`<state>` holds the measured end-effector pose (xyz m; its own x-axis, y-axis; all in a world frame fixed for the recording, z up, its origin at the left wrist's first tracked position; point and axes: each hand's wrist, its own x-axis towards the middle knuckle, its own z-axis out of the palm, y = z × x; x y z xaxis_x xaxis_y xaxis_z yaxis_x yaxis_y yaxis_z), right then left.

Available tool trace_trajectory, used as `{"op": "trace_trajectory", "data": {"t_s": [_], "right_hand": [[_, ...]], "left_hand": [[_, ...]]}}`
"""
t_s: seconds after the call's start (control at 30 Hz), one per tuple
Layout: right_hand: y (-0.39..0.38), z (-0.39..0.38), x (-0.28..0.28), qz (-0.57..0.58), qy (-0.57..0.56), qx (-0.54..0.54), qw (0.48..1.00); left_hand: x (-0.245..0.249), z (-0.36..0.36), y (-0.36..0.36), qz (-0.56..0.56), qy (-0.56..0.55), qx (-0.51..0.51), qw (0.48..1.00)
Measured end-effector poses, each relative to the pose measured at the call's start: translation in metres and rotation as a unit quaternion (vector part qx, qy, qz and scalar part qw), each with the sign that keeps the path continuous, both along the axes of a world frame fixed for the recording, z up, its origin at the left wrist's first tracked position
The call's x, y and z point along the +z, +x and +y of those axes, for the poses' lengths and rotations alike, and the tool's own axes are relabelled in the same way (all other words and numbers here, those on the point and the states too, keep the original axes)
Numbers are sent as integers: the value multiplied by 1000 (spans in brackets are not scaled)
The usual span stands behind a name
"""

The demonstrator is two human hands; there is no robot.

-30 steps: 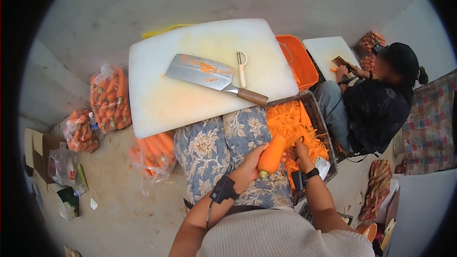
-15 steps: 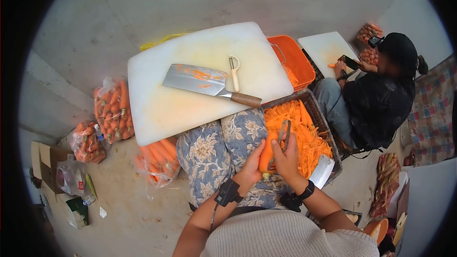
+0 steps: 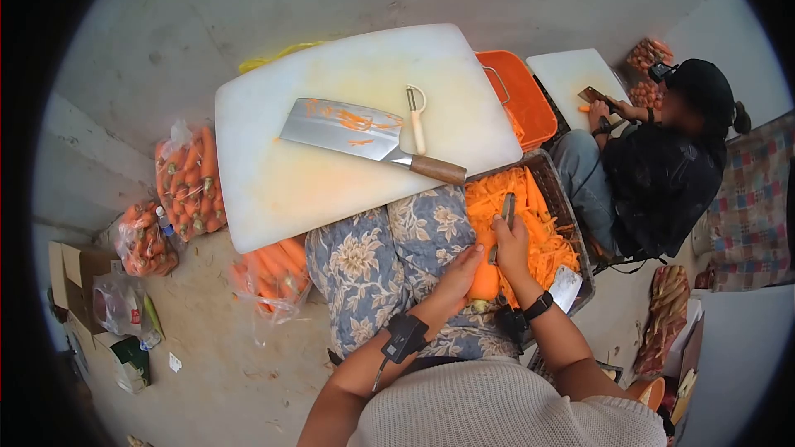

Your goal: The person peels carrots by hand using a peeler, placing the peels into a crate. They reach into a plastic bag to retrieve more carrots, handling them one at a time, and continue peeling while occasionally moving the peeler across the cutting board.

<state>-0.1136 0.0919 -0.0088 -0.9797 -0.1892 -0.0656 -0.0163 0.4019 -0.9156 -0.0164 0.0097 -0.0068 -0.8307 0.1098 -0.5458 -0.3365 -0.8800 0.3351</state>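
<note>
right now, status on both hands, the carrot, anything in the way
Left hand gripping carrot. Right hand holding peeler at carrot, contact unclear. Carrot partly hidden by hands. No obstruction seen; cleaver apart on cutting board.

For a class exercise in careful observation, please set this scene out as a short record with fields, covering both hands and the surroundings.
Left hand: holds a large carrot
Right hand: grips a metal peeler at the carrot
Main board: white, bearing a cleaver and a pale-handled peeler
Cleaver blade: flecked with orange shreds
Dark crate: holds carrot shavings
Floor, left: bagged carrots
Co-worker: holds a knife at another white board
</note>
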Motion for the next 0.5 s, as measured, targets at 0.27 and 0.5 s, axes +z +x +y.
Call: {"op": "trace_trajectory", "data": {"t_s": [0.27,0.5], "right_hand": [[-28,4,-17,-210,-8,15,978],[-35,5,-17,-261,-3,50,964]], "left_hand": [[-9,2,-2,-5,-16,-17,1000],[-5,-2,-2,1,-5,-15,1000]]}}
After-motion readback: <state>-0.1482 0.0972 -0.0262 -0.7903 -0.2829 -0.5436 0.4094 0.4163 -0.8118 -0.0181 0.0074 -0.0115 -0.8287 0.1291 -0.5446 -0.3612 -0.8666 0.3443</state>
